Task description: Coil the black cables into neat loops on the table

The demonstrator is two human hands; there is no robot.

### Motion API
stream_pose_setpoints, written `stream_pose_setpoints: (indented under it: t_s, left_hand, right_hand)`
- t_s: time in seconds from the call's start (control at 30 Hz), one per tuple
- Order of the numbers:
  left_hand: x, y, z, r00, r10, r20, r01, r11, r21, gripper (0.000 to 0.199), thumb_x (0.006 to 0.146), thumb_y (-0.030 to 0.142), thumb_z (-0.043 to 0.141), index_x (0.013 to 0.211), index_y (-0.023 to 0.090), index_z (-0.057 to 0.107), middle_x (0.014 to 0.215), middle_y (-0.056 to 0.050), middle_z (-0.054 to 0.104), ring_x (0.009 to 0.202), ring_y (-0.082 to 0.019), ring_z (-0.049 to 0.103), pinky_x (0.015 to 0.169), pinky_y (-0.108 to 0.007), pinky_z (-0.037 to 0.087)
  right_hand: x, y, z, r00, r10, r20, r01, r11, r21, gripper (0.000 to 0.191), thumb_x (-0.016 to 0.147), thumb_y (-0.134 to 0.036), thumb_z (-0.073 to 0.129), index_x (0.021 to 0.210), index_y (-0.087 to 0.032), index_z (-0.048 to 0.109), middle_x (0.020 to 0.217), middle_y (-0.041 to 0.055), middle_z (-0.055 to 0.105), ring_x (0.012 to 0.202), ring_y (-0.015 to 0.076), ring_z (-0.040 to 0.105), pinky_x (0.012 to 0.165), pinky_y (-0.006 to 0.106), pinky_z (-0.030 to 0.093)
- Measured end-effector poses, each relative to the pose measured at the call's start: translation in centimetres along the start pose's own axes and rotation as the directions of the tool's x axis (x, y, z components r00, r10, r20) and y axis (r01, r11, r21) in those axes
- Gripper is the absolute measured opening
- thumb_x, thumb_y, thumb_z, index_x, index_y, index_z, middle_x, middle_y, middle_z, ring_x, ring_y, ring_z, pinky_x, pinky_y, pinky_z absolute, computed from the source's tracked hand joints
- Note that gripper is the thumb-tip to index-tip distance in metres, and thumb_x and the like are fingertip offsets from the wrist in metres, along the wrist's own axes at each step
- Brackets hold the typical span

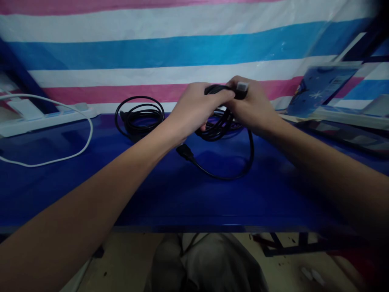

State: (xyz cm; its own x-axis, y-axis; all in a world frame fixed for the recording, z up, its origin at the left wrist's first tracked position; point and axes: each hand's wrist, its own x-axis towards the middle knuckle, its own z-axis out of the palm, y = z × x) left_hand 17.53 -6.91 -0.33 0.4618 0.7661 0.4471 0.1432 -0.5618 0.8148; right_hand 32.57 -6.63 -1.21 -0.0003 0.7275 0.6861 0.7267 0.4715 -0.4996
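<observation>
Both hands meet over a coiled black cable (217, 132) above the blue table. My left hand (196, 105) is closed around the left side of the bundle, its thumb reaching toward the right hand. My right hand (249, 103) grips the bundle's right side, near a black plug with a pale end (242, 89). A loose length of the cable curves down on the right and runs back left to a black connector (184, 151) below my left hand. Left of the hands lies another coiled black cable (142, 117). The fingers' undersides are mostly hidden.
On the blue table (212, 207), a white power strip (48, 119) with a white cable (91, 132) stands at the left. A blue snowflake-patterned packet (319, 91) leans at the back right. A striped sheet (170, 50) hangs behind the table.
</observation>
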Motion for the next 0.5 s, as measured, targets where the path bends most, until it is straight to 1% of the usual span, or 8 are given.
stream_pose_setpoints:
  t_s: [0.07, 0.13, 0.2, 0.27, 0.33, 0.37, 0.4, 0.5]
  left_hand:
    - [0.1, -0.3, -0.1, 0.996, 0.055, -0.063, -0.049, 0.995, 0.091, 0.031, 0.088, 0.042, 0.05, 0.067, 0.02, 0.047, 0.054, 0.002, 0.043, 0.045, -0.009, 0.041, 0.049, -0.027, 0.029]
    - [0.3, -0.7, -0.4, 0.98, 0.139, -0.14, -0.113, 0.977, 0.18, 0.04, 0.089, 0.053, 0.046, 0.065, 0.021, 0.046, 0.062, -0.001, 0.052, 0.056, -0.012, 0.047, 0.056, -0.03, 0.03]
    - [0.6, -1.1, -1.0, 0.943, 0.215, -0.254, -0.156, 0.96, 0.233, 0.039, 0.09, 0.055, 0.043, 0.067, 0.023, 0.043, 0.073, -0.003, 0.057, 0.068, -0.015, 0.048, 0.065, -0.031, 0.031]
    - [0.9, -1.5, -1.7, 0.882, 0.273, -0.383, -0.166, 0.943, 0.29, 0.033, 0.092, 0.05, 0.043, 0.072, 0.024, 0.041, 0.083, -0.003, 0.058, 0.078, -0.018, 0.048, 0.073, -0.033, 0.03]
    - [1.1, -1.6, -2.2, 0.833, 0.328, -0.445, -0.146, 0.907, 0.396, 0.027, 0.092, 0.046, 0.044, 0.075, 0.025, 0.041, 0.086, -0.003, 0.058, 0.081, -0.019, 0.047, 0.076, -0.034, 0.028]
    - [1.2, -1.7, -2.3, 0.831, 0.359, -0.425, -0.144, 0.877, 0.458, 0.028, 0.092, 0.046, 0.044, 0.073, 0.025, 0.04, 0.082, -0.003, 0.057, 0.078, -0.019, 0.046, 0.076, -0.035, 0.028]
    - [1.1, -1.7, -2.2, 0.855, 0.37, -0.363, -0.154, 0.85, 0.504, 0.031, 0.092, 0.046, 0.044, 0.069, 0.025, 0.04, 0.075, -0.003, 0.055, 0.073, -0.018, 0.045, 0.075, -0.035, 0.029]
    - [0.7, -2.2, -0.8, 0.972, 0.225, -0.061, -0.164, 0.846, 0.508, 0.048, 0.09, 0.053, 0.042, 0.053, 0.023, 0.038, 0.055, -0.003, 0.043, 0.063, -0.018, 0.048, 0.071, -0.034, 0.035]
  right_hand:
    - [0.0, 0.0, 0.0, 0.994, 0.051, 0.097, -0.073, 0.967, 0.244, 0.008, 0.08, -0.019, 0.057, 0.081, -0.022, 0.051, 0.062, -0.001, 0.055, 0.056, 0.0141, 0.051, 0.054, 0.029, 0.039]
    - [0.0, 0.1, 0.1, 0.988, 0.102, 0.12, -0.143, 0.899, 0.414, 0.022, 0.078, -0.018, 0.06, 0.097, -0.025, 0.053, 0.057, -0.0037, 0.053, 0.049, 0.0143, 0.049, 0.049, 0.029, 0.039]
    - [0.2, 0.4, 0.2, 0.978, 0.194, 0.074, -0.203, 0.827, 0.524, 0.03, 0.074, -0.014, 0.061, 0.102, -0.025, 0.054, 0.055, -0.0045, 0.051, 0.047, 0.0143, 0.047, 0.048, 0.03, 0.04]
    - [0.6, 0.8, 0.1, 0.951, 0.309, -0.001, -0.249, 0.768, 0.59, 0.024, 0.074, -0.01, 0.057, 0.094, -0.022, 0.055, 0.055, -0.0041, 0.05, 0.046, 0.0131, 0.045, 0.048, 0.03, 0.041]
    - [1.1, 1.1, -0.2, 0.917, 0.389, -0.087, -0.254, 0.739, 0.624, 0.018, 0.074, -0.007, 0.053, 0.086, -0.021, 0.053, 0.055, -0.0042, 0.048, 0.044, 0.0113, 0.042, 0.049, 0.029, 0.041]
    - [1.3, 1.3, -0.5, 0.901, 0.414, -0.128, -0.245, 0.732, 0.636, 0.017, 0.075, -0.006, 0.051, 0.083, -0.02, 0.051, 0.055, -0.0045, 0.047, 0.044, 0.0105, 0.041, 0.05, 0.029, 0.041]
    - [1.4, 1.4, -0.8, 0.883, 0.439, -0.168, -0.232, 0.719, 0.655, 0.016, 0.076, -0.005, 0.05, 0.081, -0.02, 0.049, 0.055, -0.005, 0.046, 0.045, 0.0099, 0.04, 0.052, 0.029, 0.041]
    - [1.8, 1.3, -1.5, 0.814, 0.53, -0.24, -0.209, 0.651, 0.729, 0.017, 0.081, -0.004, 0.049, 0.076, -0.021, 0.045, 0.055, -0.0053, 0.043, 0.048, 0.0085, 0.038, 0.055, 0.026, 0.038]
